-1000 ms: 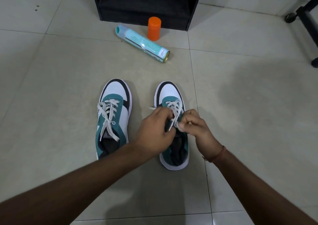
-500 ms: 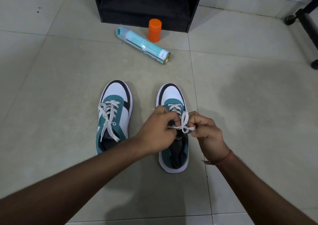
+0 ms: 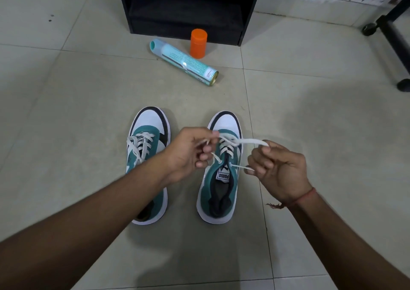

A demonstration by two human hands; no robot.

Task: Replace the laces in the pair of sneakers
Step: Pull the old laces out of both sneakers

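Note:
Two teal, white and black sneakers stand side by side on the tiled floor, toes pointing away from me. The left sneaker (image 3: pixel 148 139) is laced with a white lace, and my left forearm covers its heel half. Over the right sneaker (image 3: pixel 221 179) my left hand (image 3: pixel 190 152) pinches one end of its white lace (image 3: pixel 253 142). My right hand (image 3: pixel 277 170) grips the other end, stretched out to the right. The two lace ends run from the top eyelets out to each hand.
A teal spray can (image 3: pixel 184 62) lies on its side beyond the shoes, next to an upright orange cap (image 3: pixel 198 43). A black shelf unit (image 3: pixel 188 12) stands behind them. A black wheeled chair leg (image 3: pixel 395 37) reaches in at the far right.
My hands have drawn apart from the middle of the right sneaker. The lace ends, held close together before, are now pulled out sideways to the left and right.

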